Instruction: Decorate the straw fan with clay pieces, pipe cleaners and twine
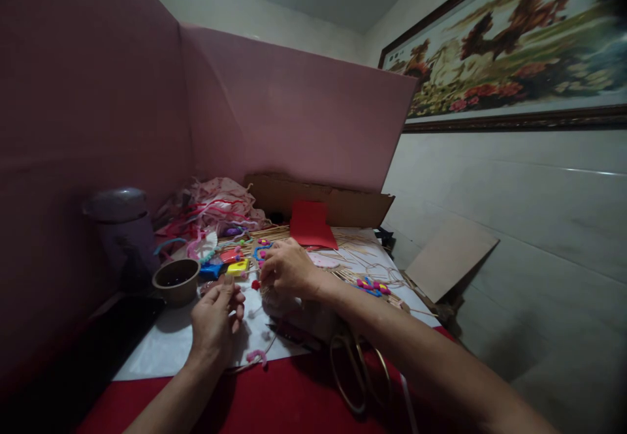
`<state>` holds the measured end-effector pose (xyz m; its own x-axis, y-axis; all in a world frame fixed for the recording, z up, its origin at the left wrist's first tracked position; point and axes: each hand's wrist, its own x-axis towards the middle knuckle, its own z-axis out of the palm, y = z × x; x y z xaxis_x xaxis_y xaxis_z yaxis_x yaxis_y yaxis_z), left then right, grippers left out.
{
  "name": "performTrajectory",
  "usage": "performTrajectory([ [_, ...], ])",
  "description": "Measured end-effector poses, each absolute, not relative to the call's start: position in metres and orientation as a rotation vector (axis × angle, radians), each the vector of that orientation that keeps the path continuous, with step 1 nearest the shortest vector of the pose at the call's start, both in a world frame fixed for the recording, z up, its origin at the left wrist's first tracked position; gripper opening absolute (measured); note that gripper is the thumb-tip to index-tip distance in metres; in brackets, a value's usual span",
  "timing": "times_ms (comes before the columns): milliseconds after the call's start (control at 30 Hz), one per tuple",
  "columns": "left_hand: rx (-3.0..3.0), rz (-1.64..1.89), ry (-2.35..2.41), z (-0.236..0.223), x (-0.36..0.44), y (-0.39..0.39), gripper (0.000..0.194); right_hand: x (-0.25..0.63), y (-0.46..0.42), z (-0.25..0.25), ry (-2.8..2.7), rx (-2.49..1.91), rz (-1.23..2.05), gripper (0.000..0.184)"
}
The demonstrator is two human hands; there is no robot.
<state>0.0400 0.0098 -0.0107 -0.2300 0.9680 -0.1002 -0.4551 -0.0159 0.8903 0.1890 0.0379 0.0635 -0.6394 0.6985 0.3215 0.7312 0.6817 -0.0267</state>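
Observation:
My left hand (215, 320) hovers over the white sheet (161, 349), its thumb and fingers pressed together. Anything between those fingertips is too small to make out. Farther right, my right hand (290, 269) reaches down with curled fingers near a red pompom (255, 284) and a blue-and-pink decoration (262, 249). What its fingertips grip is hidden. Just beyond my left hand lie a yellow packet (238, 268) and a blue packet (211, 271). Closer to me are a curled pink pipe cleaner (257, 356) and scissors with gold-coloured handles (365, 369), partly under my right forearm.
A cup of dark liquid (179, 284) stands left, beside a lidded flask (125, 235). Pink fabric and strands (220, 202) are heaped behind. Thin sticks (357, 258), red paper (313, 225) and a flower decoration (375, 286) lie right. Cardboard (353, 202) and pink panels (294, 108) border the table.

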Motion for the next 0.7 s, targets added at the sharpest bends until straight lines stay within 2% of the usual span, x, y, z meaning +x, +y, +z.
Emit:
performTrajectory([
  [400,0.655,1.568,0.939,-0.014,0.035,0.021,0.025,0.181,0.057,0.075,-2.541,-1.290,-0.116,0.020],
  [700,0.644,1.516,0.882,-0.020,0.032,0.031,0.036,0.165,0.067,0.068,-2.626,-1.306,-0.120,0.016],
])
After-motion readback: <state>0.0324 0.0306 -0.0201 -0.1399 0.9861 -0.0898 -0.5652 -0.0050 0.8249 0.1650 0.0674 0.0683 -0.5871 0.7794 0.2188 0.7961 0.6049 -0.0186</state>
